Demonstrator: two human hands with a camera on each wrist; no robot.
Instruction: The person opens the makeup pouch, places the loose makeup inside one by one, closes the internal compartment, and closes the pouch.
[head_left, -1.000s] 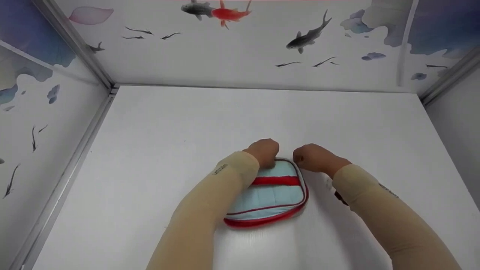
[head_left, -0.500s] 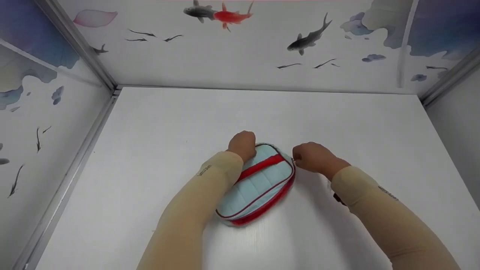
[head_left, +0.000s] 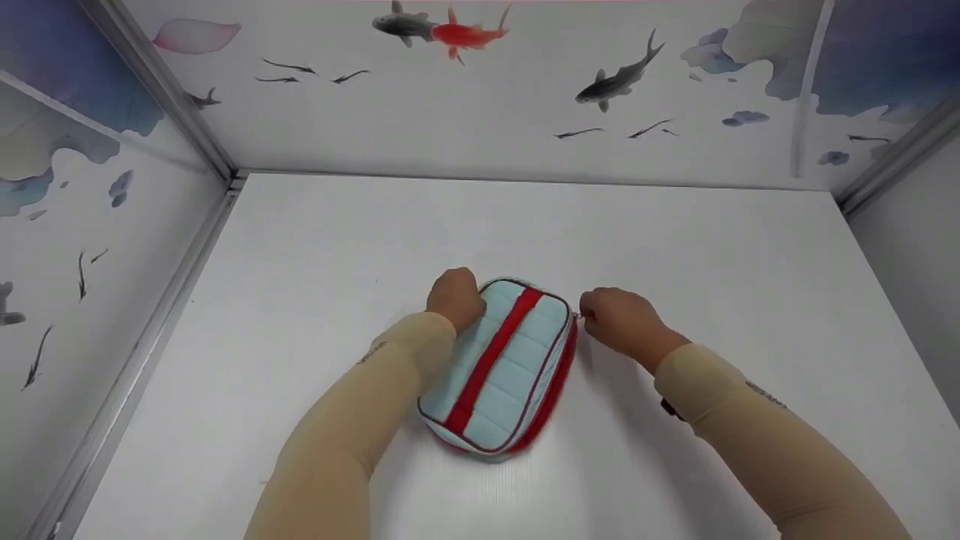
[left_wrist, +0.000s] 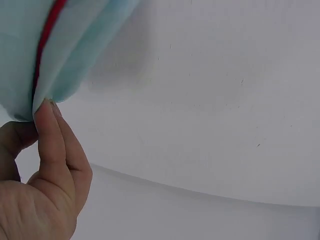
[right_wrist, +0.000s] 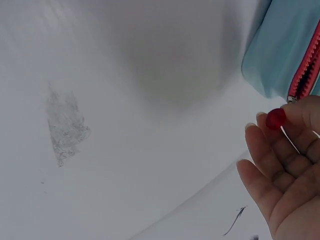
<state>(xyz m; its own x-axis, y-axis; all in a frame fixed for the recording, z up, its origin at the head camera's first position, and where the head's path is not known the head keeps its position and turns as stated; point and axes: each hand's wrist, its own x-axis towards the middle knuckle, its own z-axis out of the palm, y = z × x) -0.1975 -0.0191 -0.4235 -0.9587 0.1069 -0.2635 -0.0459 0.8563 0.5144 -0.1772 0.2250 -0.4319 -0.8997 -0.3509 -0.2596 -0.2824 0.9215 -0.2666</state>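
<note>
A light blue quilted pouch (head_left: 514,382) with a red stripe lies tilted on the white table, its long side running toward the lower left. My left hand (head_left: 455,300) pinches the pouch's far left edge between thumb and fingers, as the left wrist view shows. At the far right corner, my right hand (head_left: 622,319) pinches the zipper pull, whose red bead (right_wrist: 275,119) shows between the fingers. Beside the pull, the red zipper (right_wrist: 305,77) has its teeth parted with a dark gap between them. What the pouch contains cannot be seen.
The white tabletop (head_left: 337,247) is bounded by a back wall (head_left: 480,112) printed with fish and a left wall (head_left: 60,247). A grey smudge (right_wrist: 65,125) marks the surface in the right wrist view.
The pouch has turned counterclockwise, its near end swinging down and its stripe now steep. My left hand has moved left with its edge; my right hand has stayed nearly in place.
</note>
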